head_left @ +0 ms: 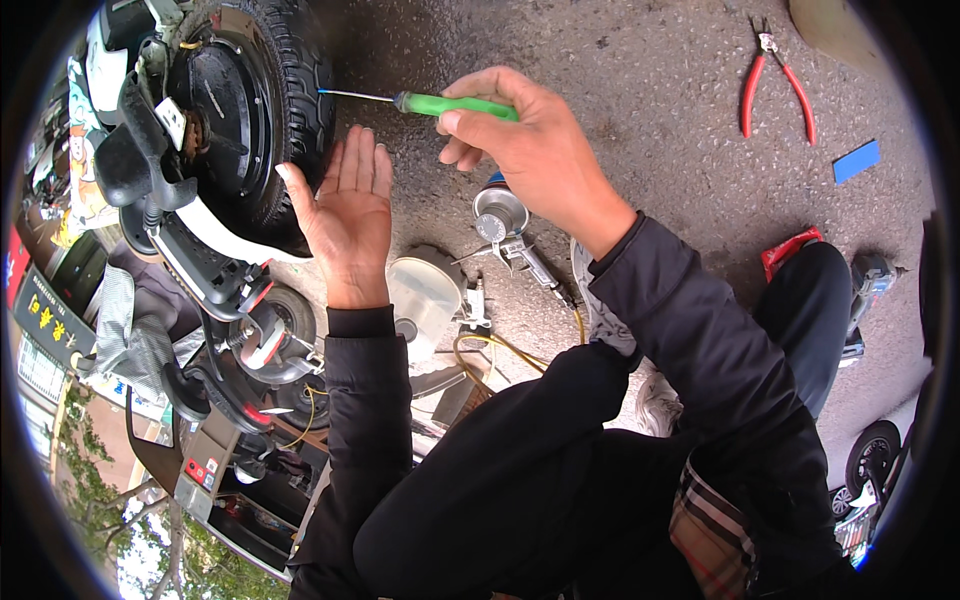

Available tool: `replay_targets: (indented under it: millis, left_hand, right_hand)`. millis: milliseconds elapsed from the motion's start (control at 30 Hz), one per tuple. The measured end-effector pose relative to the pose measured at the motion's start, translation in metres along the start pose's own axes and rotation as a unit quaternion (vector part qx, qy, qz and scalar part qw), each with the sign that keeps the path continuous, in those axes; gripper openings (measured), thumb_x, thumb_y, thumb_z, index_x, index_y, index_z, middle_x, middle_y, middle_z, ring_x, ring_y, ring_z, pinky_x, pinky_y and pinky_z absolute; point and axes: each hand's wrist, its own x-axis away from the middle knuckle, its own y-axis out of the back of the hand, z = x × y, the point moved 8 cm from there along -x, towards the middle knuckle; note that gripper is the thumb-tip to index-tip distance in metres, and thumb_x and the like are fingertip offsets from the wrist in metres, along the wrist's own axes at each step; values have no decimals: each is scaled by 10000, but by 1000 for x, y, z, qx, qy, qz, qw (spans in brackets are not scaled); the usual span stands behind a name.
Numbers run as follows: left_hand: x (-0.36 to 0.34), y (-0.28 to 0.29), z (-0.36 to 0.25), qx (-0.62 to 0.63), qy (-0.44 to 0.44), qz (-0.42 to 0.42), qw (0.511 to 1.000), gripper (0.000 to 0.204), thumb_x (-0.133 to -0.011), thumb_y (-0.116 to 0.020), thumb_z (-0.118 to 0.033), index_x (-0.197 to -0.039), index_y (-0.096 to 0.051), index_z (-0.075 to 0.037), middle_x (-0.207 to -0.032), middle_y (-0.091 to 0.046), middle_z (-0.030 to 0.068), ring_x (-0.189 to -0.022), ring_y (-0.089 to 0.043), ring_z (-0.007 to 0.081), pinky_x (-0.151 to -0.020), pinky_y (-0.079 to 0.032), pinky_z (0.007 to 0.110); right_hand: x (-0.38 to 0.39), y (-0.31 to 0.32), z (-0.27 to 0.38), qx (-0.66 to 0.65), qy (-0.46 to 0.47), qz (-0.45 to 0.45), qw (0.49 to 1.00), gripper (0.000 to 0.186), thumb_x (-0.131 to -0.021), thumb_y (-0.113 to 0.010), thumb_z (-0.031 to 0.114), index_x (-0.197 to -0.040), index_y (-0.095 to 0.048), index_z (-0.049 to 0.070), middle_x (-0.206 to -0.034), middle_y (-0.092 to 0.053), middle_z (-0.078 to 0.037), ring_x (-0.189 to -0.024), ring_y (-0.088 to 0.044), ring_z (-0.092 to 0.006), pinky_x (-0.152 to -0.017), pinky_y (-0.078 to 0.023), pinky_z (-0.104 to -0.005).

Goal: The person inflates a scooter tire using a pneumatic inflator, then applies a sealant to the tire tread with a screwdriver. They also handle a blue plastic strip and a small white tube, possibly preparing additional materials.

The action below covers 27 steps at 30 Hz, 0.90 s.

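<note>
Nearest, dark trousers (480, 480) cover the person's bent legs, with black sleeves (365, 410) reaching past them on either side. The right hand (530, 135) has its fingers clamped on the handle of a green screwdriver (425, 103), the shaft of which points left and ends in a blue tip by the tread of a black tyre (310, 75); contact between tip and tread cannot be confirmed. The left hand (350, 215) is turned palm up and holds nothing, its fingers extended and lying near one another, the thumb spread apart, just beside the tyre. On the paved ground (650, 70) below the right wrist, a can (500, 210) with a grey top is noted, with a metal air gun (520, 260) next to it and a translucent tub (425, 300) to the left. A yellow hose (480, 338) runs near the person's foot. To the right lie red-handled pliers (767, 43), a flat blue piece (857, 162), a red packet (790, 250) close to the knee and a power tool (872, 275). Farther off at left are parked scooters, a dark signboard (48, 318) and tree foliage (110, 490).
</note>
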Motion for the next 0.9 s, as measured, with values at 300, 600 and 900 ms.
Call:
replay_targets:
  millis: [300,600,900]
  left_hand:
    - [-10,-8,-3,163,-14,17,986,917,-904,-857,-361,-1518,-373,119,-1619,-446,247,-1545,-400,363,-1267,-376,550]
    - [-13,-3,-6,175,-10,2,985,792,-898,-850,-275,-1467,-451,104,-1578,-495,250,-1520,-443,369,-1269,-377,557]
    - [-13,-1,-8,142,-17,-1,990,736,-895,-846,-285,-1442,-510,75,-1544,-540,231,-1487,-492,367,-1273,-358,588]
  right_hand:
    - [8,-12,-10,-108,-75,21,991,313,-1066,-670,202,-1192,-634,-83,-911,-690,-120,-683,-721,-197,-603,-569,-310]
    - [1,-14,5,181,49,44,981,243,-1028,-688,142,-1225,-661,2,-860,-670,-107,-585,-672,-182,-569,-529,-367]
    - [-3,-18,-8,2,-88,86,992,287,-1049,-706,213,-1172,-657,-42,-938,-628,-74,-671,-619,-123,-541,-449,-311]
